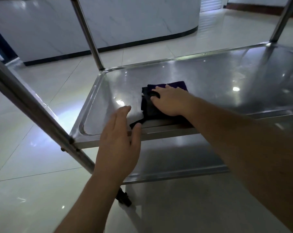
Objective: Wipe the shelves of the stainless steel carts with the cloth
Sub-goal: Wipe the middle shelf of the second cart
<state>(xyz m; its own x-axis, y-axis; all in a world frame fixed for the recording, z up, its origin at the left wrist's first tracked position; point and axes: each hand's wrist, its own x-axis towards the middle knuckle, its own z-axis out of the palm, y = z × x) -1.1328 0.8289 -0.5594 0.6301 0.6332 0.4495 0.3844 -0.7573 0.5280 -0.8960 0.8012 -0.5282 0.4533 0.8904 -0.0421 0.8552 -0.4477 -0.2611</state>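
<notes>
My left forearm comes up from the bottom of the view, and my left hand [119, 140] sits at the near edge of the middle shelf [209, 76] of the cart [85, 32]. The fingers are straight and held together, pointing away from me over the rim, with the thumb spread out to the right. The thumb tip lies right by a dark strap-like tail of the cloth [152, 103] that trails to the near rim; I cannot tell whether it actually touches. This hand has hold of nothing, its grip wide and flat.

My right arm reaches in from the lower right, crossing over the near rim of the same shelf. My right hand [169, 101] lies palm down on the cloth, fingers spread and stretched toward the left, pressing it flat onto the steel rather than curling round it.

The cloth is dark, black with a purple part at its far side, bunched in folds under my right hand on the left half of the shelf, near the front.

Below that shelf is a lower shelf [176, 162], and under the near left post a black caster [123, 198] stands on the pale tiled floor [24, 190]. Beyond the cart stands a white curved counter [125, 19] with a dark base strip.
</notes>
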